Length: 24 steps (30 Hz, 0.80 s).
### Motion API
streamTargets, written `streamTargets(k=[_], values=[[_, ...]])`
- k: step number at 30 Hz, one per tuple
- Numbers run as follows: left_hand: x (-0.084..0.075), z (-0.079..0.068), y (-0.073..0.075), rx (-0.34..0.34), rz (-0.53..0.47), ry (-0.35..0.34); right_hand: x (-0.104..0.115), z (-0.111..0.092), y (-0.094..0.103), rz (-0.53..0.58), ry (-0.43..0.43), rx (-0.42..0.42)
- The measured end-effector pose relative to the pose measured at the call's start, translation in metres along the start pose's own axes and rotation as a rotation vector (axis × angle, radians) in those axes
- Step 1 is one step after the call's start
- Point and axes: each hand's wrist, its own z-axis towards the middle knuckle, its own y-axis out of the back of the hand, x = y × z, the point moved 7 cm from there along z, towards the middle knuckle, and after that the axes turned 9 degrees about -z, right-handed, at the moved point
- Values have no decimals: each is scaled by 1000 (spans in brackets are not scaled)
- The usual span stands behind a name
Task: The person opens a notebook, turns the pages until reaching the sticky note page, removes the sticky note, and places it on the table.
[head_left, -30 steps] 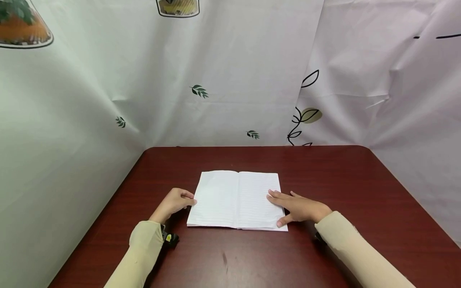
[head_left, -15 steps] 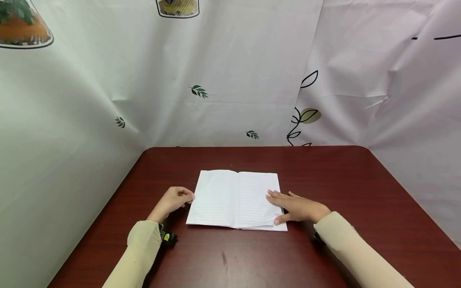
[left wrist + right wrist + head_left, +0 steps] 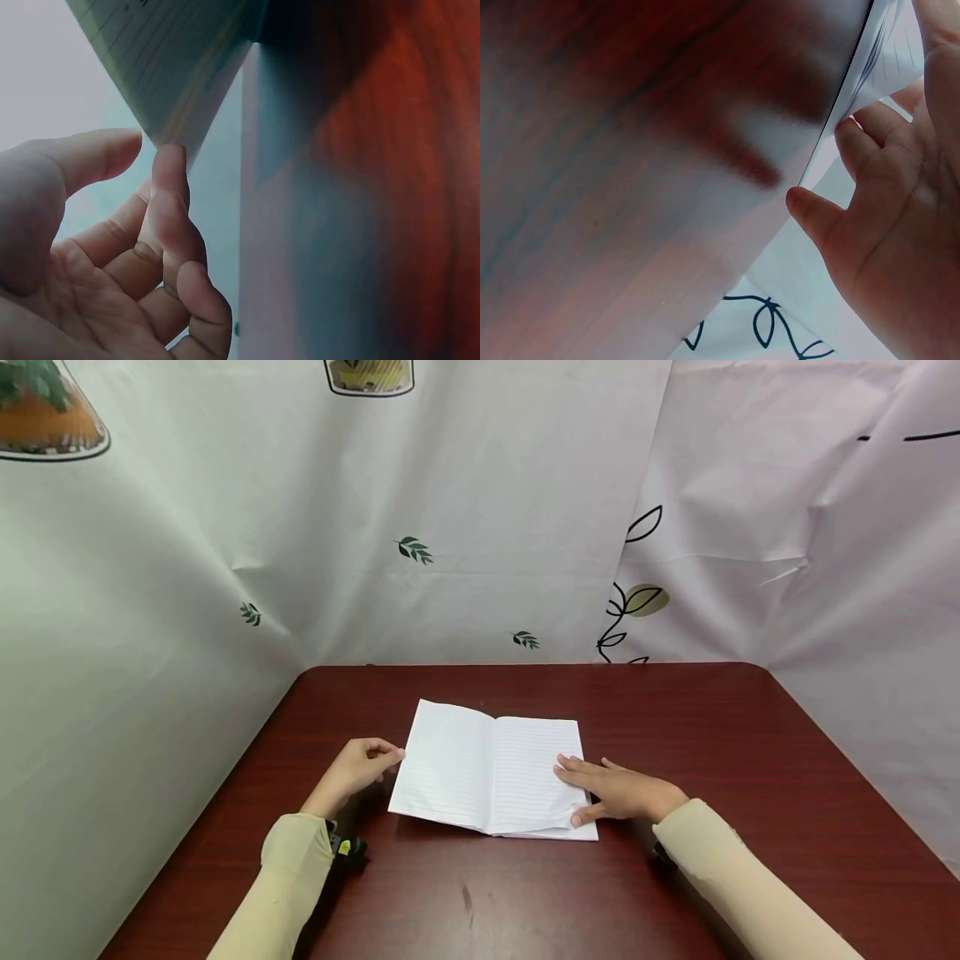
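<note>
An open notebook [image 3: 453, 768] with lined white pages lies on the table, its left side raised and tilted off the wood. At that side's outer edge my left hand [image 3: 362, 766] pinches the paper between thumb and fingers. The left wrist view shows the lifted corner [image 3: 176, 127] coming down to the thumb and index fingertip of my left hand [image 3: 135, 247]. My right hand [image 3: 618, 789] rests with spread fingers on the right page [image 3: 528, 777], near its outer edge. In the right wrist view, page edges [image 3: 862, 67] show beside my right hand [image 3: 892, 202].
The dark red-brown table [image 3: 555, 902] has rounded far corners and a small dark mark in front of the notebook. White cloth [image 3: 480, 510] printed with leaves hangs behind and at both sides. A black wrist device [image 3: 351, 852] sits at the left sleeve.
My left hand has moved slightly up and away, raising the notebook's left side off the table. The right hand stays nearly still on the right page.
</note>
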Motion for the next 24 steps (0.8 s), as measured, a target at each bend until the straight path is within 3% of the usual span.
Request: streamTargets(k=[5, 12, 18, 24], values=[[-16, -4, 3, -29, 46, -62, 0, -1, -1, 10, -1, 7], [-54, -14, -1, -99, 145, -176, -1, 0, -1, 14, 1, 9], [-88, -30, -26, -88, 198, -263, -1, 0, 0, 19, 4, 11], [-112, -44, -60, -62, 319, -341, 0, 0, 1, 31, 2, 11]])
